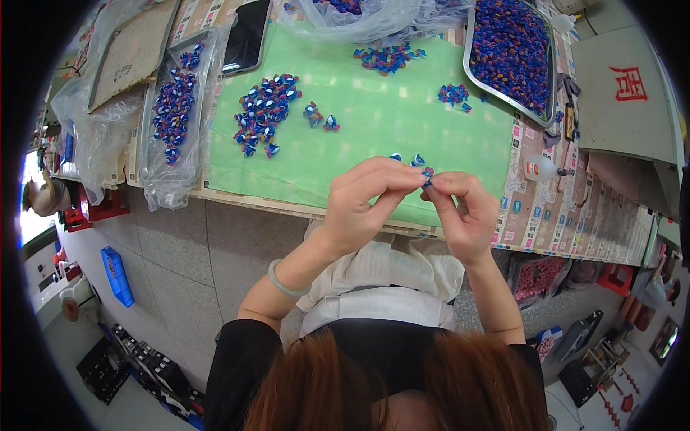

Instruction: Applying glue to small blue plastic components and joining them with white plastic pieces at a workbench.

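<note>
Over the front edge of a green cloth [345, 172], my two hands meet at the fingertips. My left hand [365, 200] and my right hand [467, 214] are both closed in a pinch on one small blue piece [428, 174] with a reddish-orange spot. Its exact kind is too small to make out, and the fingers partly cover it. Just beyond my fingertips lie two more small blue-and-white pieces [418, 159]. Farther left on the cloth is a pile of blue-and-white pieces [262, 111], with two small clusters [321, 118] beside it.
A metal tray [468, 68] heaped with small blue and red pieces stands at the far right. Loose pieces [388, 59] lie near a clear plastic bag [366, 25]. At left are a phone [246, 36] and a plastic-lined tray [147, 136]. A small bottle [539, 168] lies at right.
</note>
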A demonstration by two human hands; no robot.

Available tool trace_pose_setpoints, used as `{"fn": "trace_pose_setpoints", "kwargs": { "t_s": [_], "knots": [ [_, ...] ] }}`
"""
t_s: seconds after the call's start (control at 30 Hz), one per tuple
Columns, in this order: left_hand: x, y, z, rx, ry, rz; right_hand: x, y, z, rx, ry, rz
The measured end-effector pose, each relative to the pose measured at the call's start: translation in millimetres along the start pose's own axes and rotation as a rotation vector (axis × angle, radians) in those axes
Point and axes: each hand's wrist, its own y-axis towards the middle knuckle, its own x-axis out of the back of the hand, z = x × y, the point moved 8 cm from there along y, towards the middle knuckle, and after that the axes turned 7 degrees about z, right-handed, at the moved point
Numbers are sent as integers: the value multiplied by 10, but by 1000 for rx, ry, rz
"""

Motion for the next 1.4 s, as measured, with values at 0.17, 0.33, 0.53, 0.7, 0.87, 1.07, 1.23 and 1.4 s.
{"fn": "trace_pose_setpoints", "kwargs": {
  "t_s": [0.17,0.33,0.53,0.7,0.87,1.07,1.23,1.4],
  "knots": [
    [-43,27,195,236,-219,31,-46,-70,-392,-554,673,-132],
    [-111,-16,245,392,-472,37,-166,-110,-398,-662,970,-90],
    [-205,-116,424,570,-946,-49,13,31,0,-201,35,-90],
    [-275,-191,501,664,-1067,-56,52,28,121,-99,-108,-141],
    [-301,-191,516,681,-1073,-7,8,23,118,-120,-146,-89],
    [-305,-213,555,700,-1098,-43,-9,33,102,-115,-158,-82],
    [-303,-198,562,712,-1083,6,-13,17,70,-146,-144,-80],
    [-366,-213,613,684,-1100,21,17,8,-16,-139,-136,-67]
  ]
}}
